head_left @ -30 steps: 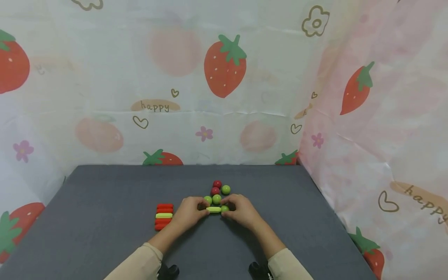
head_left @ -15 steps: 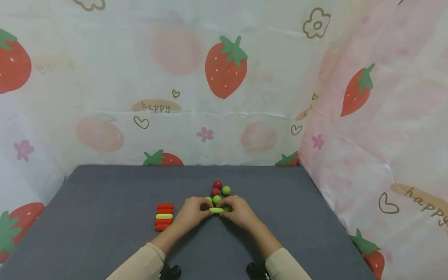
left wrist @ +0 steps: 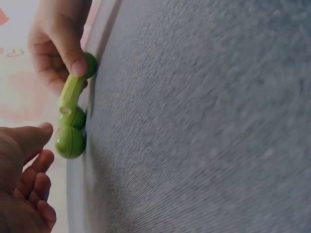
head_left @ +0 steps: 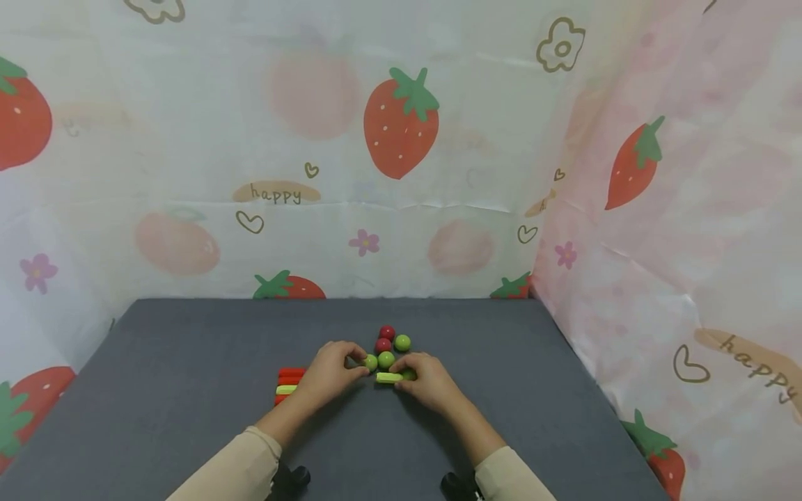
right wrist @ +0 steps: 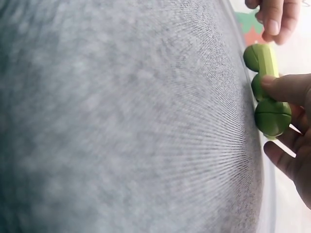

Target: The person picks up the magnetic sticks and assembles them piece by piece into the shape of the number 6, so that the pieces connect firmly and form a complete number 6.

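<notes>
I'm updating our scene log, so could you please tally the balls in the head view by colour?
Green balls: 4 (one partly hidden by the right hand)
Red balls: 2
Total: 6

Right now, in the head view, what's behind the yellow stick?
Beyond the stick, held by the right hand, sit two green balls, then two red balls and another green ball. That hand partly hides a fourth green ball; what else it covers can't be seen.
</notes>
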Demonstrator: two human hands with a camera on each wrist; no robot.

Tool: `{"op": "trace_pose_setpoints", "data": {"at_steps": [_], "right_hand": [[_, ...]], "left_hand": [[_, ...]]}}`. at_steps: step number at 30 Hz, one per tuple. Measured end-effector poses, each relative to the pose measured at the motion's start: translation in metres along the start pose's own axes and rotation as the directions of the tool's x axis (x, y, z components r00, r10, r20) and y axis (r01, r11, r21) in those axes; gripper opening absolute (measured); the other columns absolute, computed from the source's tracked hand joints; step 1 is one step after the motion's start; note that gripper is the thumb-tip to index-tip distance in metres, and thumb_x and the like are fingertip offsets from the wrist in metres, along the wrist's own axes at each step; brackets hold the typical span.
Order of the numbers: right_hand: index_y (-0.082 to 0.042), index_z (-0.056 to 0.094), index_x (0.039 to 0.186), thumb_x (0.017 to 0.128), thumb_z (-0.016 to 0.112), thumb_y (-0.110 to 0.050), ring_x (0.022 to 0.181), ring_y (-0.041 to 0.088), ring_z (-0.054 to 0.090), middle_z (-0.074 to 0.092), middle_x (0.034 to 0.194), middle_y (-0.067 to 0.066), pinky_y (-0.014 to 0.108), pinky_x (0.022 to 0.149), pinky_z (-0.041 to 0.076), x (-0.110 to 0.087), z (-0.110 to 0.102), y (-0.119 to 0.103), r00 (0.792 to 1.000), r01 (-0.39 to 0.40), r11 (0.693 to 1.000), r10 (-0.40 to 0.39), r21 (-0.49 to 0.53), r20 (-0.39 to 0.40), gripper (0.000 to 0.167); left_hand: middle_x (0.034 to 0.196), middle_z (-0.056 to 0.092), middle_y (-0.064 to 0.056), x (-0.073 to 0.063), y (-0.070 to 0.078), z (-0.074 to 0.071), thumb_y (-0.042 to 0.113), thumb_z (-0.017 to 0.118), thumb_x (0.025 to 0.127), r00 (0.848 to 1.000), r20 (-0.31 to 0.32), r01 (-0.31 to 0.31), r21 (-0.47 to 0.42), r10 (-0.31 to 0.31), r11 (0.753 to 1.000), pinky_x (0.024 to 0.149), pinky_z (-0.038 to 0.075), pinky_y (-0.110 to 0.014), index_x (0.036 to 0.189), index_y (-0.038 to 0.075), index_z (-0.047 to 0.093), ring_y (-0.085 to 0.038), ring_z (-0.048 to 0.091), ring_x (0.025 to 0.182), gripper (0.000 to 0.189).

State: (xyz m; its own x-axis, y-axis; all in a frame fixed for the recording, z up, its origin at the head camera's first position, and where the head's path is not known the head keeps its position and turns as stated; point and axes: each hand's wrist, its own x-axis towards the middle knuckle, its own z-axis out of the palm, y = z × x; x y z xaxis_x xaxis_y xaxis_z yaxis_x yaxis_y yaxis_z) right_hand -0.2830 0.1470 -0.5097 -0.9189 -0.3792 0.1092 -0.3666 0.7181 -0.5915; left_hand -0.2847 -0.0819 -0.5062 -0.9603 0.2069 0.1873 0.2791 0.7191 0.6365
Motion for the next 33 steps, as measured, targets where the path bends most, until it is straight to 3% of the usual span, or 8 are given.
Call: {"op": "trace_pose_setpoints", "data": {"at_steps": [12,23,33], "right_hand": [[-0.025,0.074,0.101,0.083,0.078,-0.019,0.105,0.016,0.059,0.068,0.107,-0.007,0.036,0.087,0.048,0.000,-0.001,0.002,1.000,-0.024,0.999,0.024,0.038,0.004,0.020],[-0.025,0.074,0.101,0.083,0.078,-0.020,0.104,0.015,0.058,0.068,0.106,-0.008,0.035,0.087,0.047,0.000,0.001,0.003,1.000,-0.028,0.999,0.028,0.035,-0.003,0.020],[-0.024,0.074,0.103,0.083,0.078,-0.020,0.105,0.016,0.058,0.068,0.107,-0.006,0.036,0.087,0.047,-0.001,0.001,0.004,1.000,-0.025,0.999,0.025,0.041,-0.005,0.021]], "left_hand": [[0.114,0.068,0.000,0.017,-0.009,0.008,0.032,0.082,0.078,0.999,0.045,0.021,0.047,-0.023,0.999,0.090,0.048,-0.042,0.118,0.016,0.069,-0.021,0.055,0.105,0.045],[0.112,0.069,0.003,0.020,-0.013,0.016,0.030,0.082,0.078,0.996,0.067,0.052,0.007,-0.053,0.999,0.091,0.047,-0.042,0.114,0.018,0.070,-0.020,0.055,0.105,0.040],[0.109,0.069,0.005,0.015,-0.013,0.013,0.028,0.082,0.079,0.997,0.055,0.048,0.012,-0.048,0.999,0.091,0.047,-0.041,0.111,0.020,0.070,-0.019,0.056,0.103,0.035]]}}
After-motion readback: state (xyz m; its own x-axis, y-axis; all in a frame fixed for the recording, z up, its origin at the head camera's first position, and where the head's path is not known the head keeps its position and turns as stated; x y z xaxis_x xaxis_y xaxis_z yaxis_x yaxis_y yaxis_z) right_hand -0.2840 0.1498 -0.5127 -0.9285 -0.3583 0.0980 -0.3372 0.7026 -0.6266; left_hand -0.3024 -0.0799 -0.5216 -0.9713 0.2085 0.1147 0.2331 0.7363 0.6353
